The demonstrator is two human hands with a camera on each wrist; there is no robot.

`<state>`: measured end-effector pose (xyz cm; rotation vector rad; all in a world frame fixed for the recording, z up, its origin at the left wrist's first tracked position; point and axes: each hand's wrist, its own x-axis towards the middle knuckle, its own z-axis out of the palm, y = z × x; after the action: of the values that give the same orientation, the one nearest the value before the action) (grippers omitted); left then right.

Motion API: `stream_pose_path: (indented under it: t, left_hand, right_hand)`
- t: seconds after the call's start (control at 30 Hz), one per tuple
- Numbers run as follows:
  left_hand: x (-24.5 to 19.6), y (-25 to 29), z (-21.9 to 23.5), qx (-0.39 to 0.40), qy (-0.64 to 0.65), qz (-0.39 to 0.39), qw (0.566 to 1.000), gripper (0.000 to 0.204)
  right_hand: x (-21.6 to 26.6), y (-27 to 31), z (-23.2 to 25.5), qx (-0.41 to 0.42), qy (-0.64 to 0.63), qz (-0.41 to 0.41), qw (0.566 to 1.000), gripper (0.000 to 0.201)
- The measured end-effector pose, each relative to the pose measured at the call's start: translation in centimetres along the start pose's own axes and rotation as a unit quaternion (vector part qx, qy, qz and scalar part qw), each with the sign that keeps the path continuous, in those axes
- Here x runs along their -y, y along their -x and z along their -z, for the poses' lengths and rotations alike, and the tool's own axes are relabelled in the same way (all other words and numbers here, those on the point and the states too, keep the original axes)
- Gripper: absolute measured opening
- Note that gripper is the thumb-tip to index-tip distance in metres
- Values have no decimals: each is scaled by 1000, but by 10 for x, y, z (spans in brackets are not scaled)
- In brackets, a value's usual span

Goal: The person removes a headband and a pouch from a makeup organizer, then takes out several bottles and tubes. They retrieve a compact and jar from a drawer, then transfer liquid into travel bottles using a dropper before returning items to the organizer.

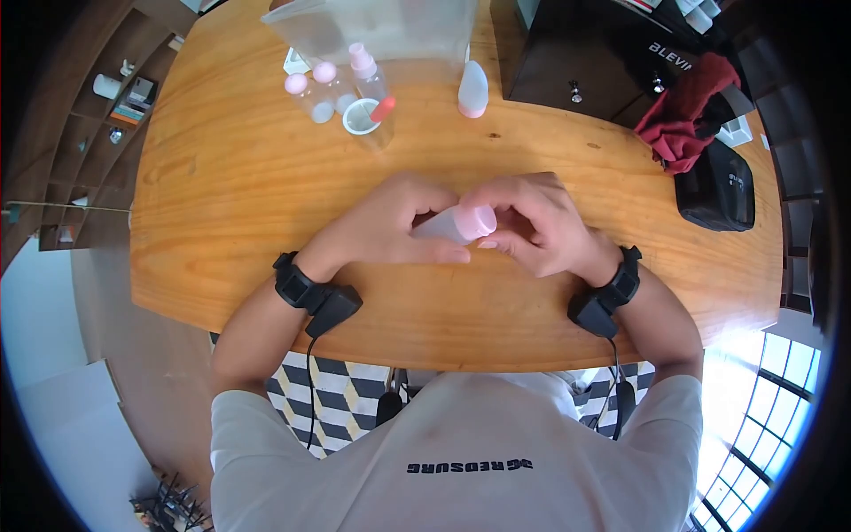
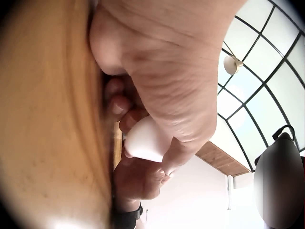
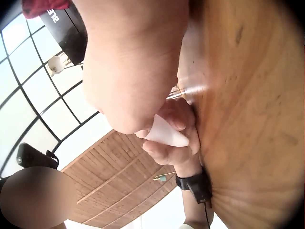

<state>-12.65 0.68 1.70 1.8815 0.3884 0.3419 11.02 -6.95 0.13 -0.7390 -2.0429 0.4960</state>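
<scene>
A small frosted squeeze bottle with a pink cap lies tilted between the two hands, over the near middle of the table. My left hand grips the bottle's body, thumb along the near side. At the cap end, my right hand has its thumb and forefinger about the pink cap. From the left wrist, the pale bottle shows below the left palm, the right hand beyond it. In the right wrist view, the tapered bottle body rests in the left fingers; the right hand hides the cap.
Toward the back stand two pink-topped bottles, a pink spray bottle, a white-rimmed jar with a red-tipped piece, and another frosted bottle. A clear bag, black drawer box, red cloth and black pouch surround them.
</scene>
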Motion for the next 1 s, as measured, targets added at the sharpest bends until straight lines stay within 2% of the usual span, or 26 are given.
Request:
stream_pose_path:
  t: [0.07,0.2,0.3,0.37,0.47,0.5,0.53,0.57,0.8,0.83,0.9,0.93,0.97,1.0]
  left_hand:
    - [3,1,4,9,8,3,1000,41]
    - [5,1,10,46,0,7,999,42]
    - [6,1,11,74,-19,9,997,43]
    - [3,1,12,73,-15,14,997,42]
    - [0,-1,11,66,-24,11,997,41]
    - [0,-1,9,58,-34,5,998,40]
    - [-1,-1,6,61,-33,2,998,40]
    - [-3,-1,3,32,-48,4,998,38]
    - [2,1,-5,-80,-105,-13,991,30]
    - [2,0,-7,-82,-105,-13,991,30]
    - [3,-1,-9,-197,-12,-31,980,29]
    - [6,0,-8,-200,-12,-31,979,29]
    - [9,-1,-6,-220,53,-12,974,28]
    - [11,-1,-4,-238,117,7,964,30]
  right_hand:
    - [4,3,4,17,-34,-113,993,43]
    - [5,-2,4,12,-14,-91,996,40]
    - [4,-3,4,45,45,-72,995,42]
    - [3,-4,4,86,116,-57,988,43]
    - [6,-6,4,98,155,-44,982,38]
    - [6,-5,4,98,158,-46,982,38]
    - [6,-4,3,89,106,-91,986,34]
    - [6,-3,3,79,54,-135,986,31]
    - [0,-6,4,72,-3,-200,977,23]
    - [0,-7,3,47,-1,-208,977,23]
    - [0,-9,0,24,0,-214,976,22]
    - [1,-12,-3,-6,44,-179,983,25]
    - [1,-14,-6,-37,87,-143,985,28]
    - [1,-13,-10,-35,87,-141,986,28]
